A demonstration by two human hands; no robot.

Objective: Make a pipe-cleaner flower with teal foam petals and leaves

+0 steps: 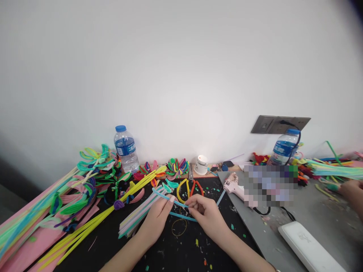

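A light blue pipe cleaner (180, 204) stretches between my two hands above the black mat. My left hand (159, 217) pinches it near its left part, thumb on top. The fingertips of my right hand (204, 213) are closed on the same strip, right of the middle. Another blue length (184, 217) runs just below, passing under my right hand. Behind the hands lie a yellow bent loop (183, 190) and a red-orange one (196, 186). Beside my left hand is a bundle of pastel pipe cleaners (140, 211).
Two water bottles (126, 149) (284, 147) stand by the wall, with a white cup (201, 165) between them. A pink glue gun (236, 189) and a white power block (309, 243) lie right. Colourful pipe cleaners (82, 230) fill the left. Another person's hand (353, 190) is at far right.
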